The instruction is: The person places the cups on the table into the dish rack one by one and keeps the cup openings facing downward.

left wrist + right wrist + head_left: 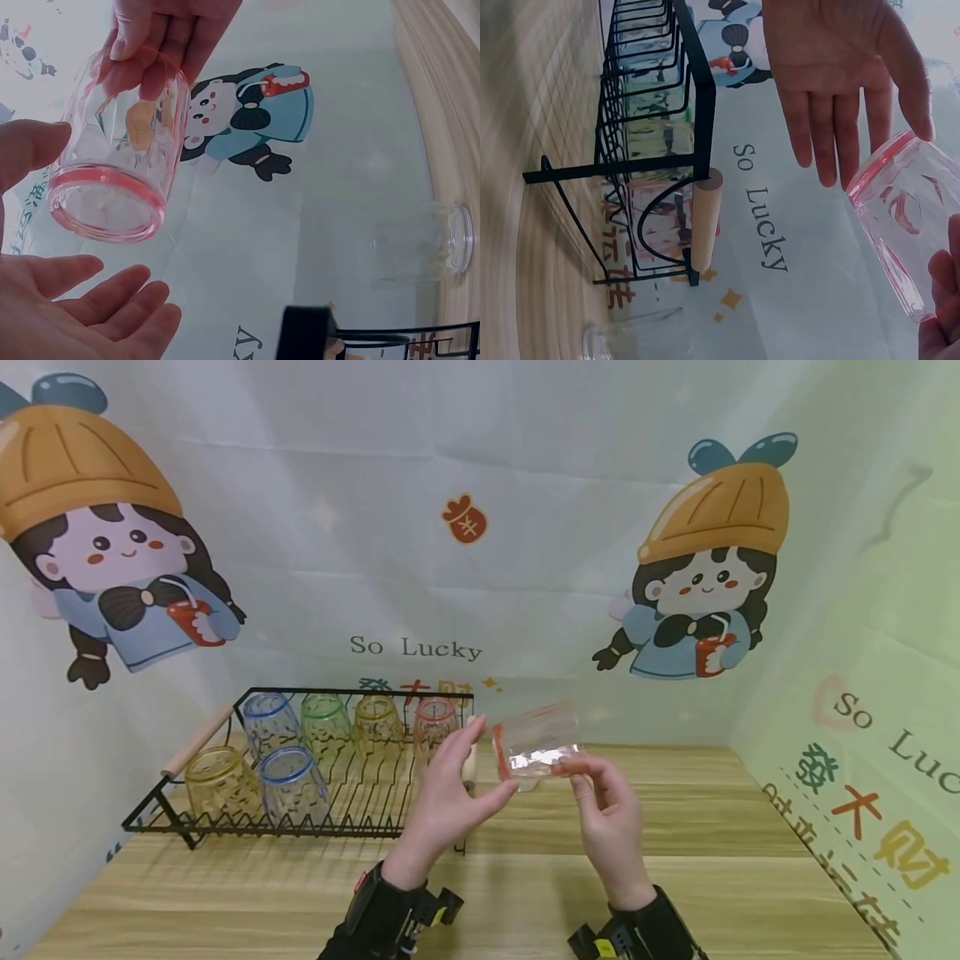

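Observation:
A clear drinking glass with a red band (536,742) is held tilted on its side above the table. My right hand (611,818) pinches it at one end between thumb and fingers, as the left wrist view of that hand (169,37) also shows. Facing the glass's red-banded end (109,199), my left hand (450,785) has its fingers straight and spread. In the right wrist view the left thumb (911,82) comes right up to the band; I cannot tell whether it touches.
On the left stands a black wire rack (330,833) with wooden handles, holding several glasses banded blue (285,768), green (325,714), yellow (221,768) and red (435,714). Another clear glass (459,240) sits on the wooden table (675,827) behind the hands. A printed cloth (540,568) hangs behind.

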`<state>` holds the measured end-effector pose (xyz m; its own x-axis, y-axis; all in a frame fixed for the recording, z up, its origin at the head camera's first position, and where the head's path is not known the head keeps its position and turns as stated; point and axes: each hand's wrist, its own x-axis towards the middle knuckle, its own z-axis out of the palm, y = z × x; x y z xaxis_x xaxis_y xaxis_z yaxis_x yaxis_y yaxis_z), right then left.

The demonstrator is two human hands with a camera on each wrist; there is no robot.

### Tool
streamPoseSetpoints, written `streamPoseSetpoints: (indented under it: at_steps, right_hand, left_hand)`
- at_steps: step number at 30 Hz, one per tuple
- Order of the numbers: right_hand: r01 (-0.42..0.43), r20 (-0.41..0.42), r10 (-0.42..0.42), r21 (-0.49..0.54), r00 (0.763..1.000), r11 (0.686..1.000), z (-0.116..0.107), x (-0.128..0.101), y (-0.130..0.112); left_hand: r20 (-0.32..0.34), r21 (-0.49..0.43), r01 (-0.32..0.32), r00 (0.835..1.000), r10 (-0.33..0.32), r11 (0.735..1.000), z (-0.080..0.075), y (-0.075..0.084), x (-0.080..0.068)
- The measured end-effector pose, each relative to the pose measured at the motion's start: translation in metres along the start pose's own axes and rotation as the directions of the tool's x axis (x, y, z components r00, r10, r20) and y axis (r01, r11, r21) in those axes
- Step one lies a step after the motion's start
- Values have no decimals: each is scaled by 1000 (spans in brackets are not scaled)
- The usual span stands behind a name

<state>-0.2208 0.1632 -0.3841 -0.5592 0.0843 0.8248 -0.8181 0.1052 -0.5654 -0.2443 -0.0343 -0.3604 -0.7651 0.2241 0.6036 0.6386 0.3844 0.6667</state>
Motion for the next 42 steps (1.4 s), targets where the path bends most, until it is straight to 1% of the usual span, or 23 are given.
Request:
streamPoseSetpoints:
  at_steps: [5, 8, 12, 20, 23, 28, 35, 40, 42]
  right_hand:
    - [-40, 9, 40, 49, 999, 998, 2, -3, -1]
    - [-73, 17, 71, 89, 997, 993, 3, -4, -1]
    - [-111, 28, 108, 139, 994, 984, 5, -5, -2]
    - [-194, 40, 189, 165, 981, 967, 9, -9, 0]
    - [-194, 58, 186, 167, 981, 967, 8, -9, -1]
    - [-176, 85, 164, 165, 983, 971, 7, -8, -1]
    - [-218, 71, 209, 147, 975, 965, 3, -8, -1]
    - [-185, 79, 174, 156, 981, 970, 0, -7, 2]
    - [-185, 76, 175, 159, 982, 970, -1, -7, 2]
  left_hand:
    - [-27, -92, -40, 999, 38, 995, 2, 1, 0]
    - [-45, -184, -67, 997, 60, 981, 4, 2, 0]
    - [-60, -273, -74, 996, 60, 959, 5, 3, -2]
    - [-91, -370, -89, 994, 59, 925, 4, 0, -2]
    - [-100, -361, -88, 993, 55, 928, 2, -1, -2]
    - [-109, -327, -82, 993, 48, 941, 0, 1, -1]
    - [-103, -313, -51, 995, 19, 949, -4, 1, -2]
    - [-122, -265, -34, 993, 1, 964, -11, -2, -2]
    - [-130, -247, -31, 992, -2, 969, -13, -4, -2]
